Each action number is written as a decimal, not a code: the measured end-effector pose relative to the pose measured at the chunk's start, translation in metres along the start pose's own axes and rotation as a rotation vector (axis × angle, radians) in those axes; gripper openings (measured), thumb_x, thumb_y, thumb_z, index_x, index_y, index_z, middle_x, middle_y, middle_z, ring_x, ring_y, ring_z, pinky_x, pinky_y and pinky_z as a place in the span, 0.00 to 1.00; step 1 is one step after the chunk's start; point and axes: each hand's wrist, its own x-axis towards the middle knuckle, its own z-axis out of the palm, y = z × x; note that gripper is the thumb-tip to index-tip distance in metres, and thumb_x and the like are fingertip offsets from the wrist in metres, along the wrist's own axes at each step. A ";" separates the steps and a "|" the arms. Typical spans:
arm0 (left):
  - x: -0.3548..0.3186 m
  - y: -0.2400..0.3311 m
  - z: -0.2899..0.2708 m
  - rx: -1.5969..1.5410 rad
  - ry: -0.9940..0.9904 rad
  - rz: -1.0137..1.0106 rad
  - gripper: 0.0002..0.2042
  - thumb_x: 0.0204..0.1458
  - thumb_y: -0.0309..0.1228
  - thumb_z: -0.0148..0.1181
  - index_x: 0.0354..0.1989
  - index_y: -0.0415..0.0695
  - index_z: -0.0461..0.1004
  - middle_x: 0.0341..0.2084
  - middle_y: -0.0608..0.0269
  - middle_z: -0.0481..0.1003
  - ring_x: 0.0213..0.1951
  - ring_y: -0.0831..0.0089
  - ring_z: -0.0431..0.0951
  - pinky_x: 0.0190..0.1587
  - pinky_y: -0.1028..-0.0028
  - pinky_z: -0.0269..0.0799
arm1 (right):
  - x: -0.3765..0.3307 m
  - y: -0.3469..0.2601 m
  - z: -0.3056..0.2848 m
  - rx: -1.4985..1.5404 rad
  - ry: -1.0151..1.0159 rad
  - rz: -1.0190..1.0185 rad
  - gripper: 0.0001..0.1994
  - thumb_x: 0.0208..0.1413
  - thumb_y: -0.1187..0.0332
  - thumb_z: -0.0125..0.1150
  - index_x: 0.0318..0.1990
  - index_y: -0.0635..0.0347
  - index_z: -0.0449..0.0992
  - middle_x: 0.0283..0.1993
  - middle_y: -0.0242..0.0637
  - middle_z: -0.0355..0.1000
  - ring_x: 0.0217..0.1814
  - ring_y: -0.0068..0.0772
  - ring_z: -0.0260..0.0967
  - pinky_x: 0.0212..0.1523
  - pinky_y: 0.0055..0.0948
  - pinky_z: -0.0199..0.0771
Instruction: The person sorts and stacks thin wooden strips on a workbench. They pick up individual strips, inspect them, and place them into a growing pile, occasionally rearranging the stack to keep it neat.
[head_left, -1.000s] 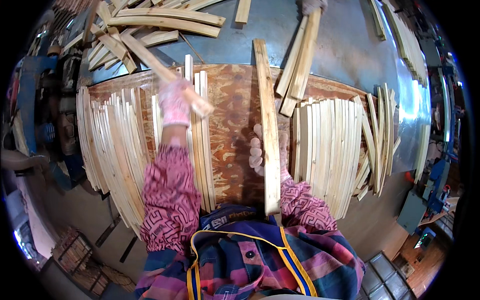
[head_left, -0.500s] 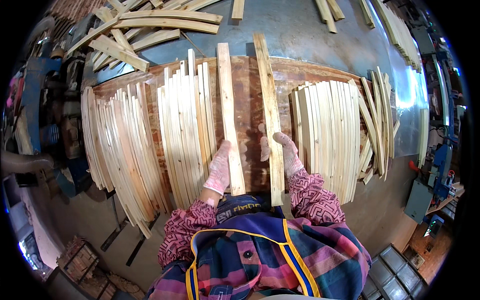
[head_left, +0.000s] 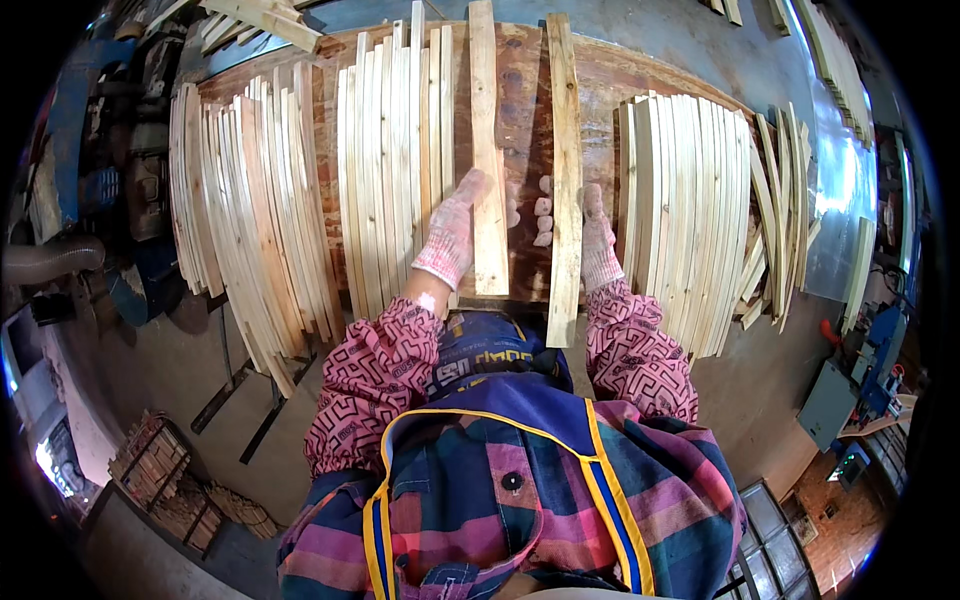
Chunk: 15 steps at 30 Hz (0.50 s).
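Observation:
My left hand [head_left: 452, 232], in a pale pink-stained glove, grips a long knotty wood strip [head_left: 484, 110]; its thumb lies along the outer edge and fingertips show on the inner side. Likewise gloved, my right hand [head_left: 599, 238] holds a second wood strip [head_left: 564, 120], its thumb upright against the right edge and its fingers curled round to the left edge. Both strips run lengthwise away from me, roughly parallel with a gap between them. Beneath them lies a worn reddish-brown board [head_left: 520, 90]. The strips' undersides are hidden.
A row of pale strips [head_left: 385, 170] lies left of my hands, with another bundle [head_left: 255, 190] further left. On the right is a stack of strips [head_left: 690, 210], then loose crossed strips [head_left: 785, 200]. More lumber [head_left: 265, 20] lies at the far left. Machinery [head_left: 875, 350] stands right.
The view has shifted, so the bench sits higher in the picture. My right thumb has moved from over its strip's top to the outer edge. Both strips remain in my hands.

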 end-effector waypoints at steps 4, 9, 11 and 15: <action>0.003 -0.005 0.013 0.184 0.083 -0.069 0.21 0.62 0.47 0.55 0.49 0.40 0.76 0.38 0.56 0.80 0.34 0.66 0.80 0.41 0.66 0.78 | 0.004 0.013 -0.030 -0.100 0.247 0.007 0.26 0.61 0.53 0.61 0.59 0.64 0.71 0.45 0.44 0.77 0.42 0.36 0.77 0.41 0.36 0.84; 0.006 0.016 0.020 1.719 0.007 0.019 0.21 0.63 0.49 0.49 0.46 0.44 0.79 0.30 0.53 0.80 0.38 0.57 0.80 0.48 0.64 0.73 | -0.014 0.007 0.050 -0.668 0.301 0.074 0.26 0.51 0.68 0.68 0.59 0.65 0.71 0.48 0.39 0.77 0.44 0.31 0.75 0.49 0.30 0.75; 0.001 0.045 0.028 1.934 0.065 0.175 0.21 0.63 0.50 0.48 0.46 0.46 0.79 0.32 0.51 0.80 0.42 0.56 0.80 0.50 0.63 0.73 | -0.026 0.000 0.053 -0.696 0.290 0.061 0.30 0.48 0.71 0.70 0.61 0.64 0.71 0.48 0.36 0.77 0.45 0.30 0.75 0.51 0.31 0.75; 0.028 0.086 0.017 2.341 0.019 1.280 0.29 0.55 0.41 0.58 0.68 0.65 0.61 0.63 0.58 0.67 0.63 0.58 0.67 0.64 0.60 0.65 | -0.052 -0.013 0.072 -0.680 0.204 0.079 0.29 0.50 0.73 0.69 0.62 0.62 0.70 0.48 0.34 0.77 0.48 0.24 0.74 0.50 0.26 0.75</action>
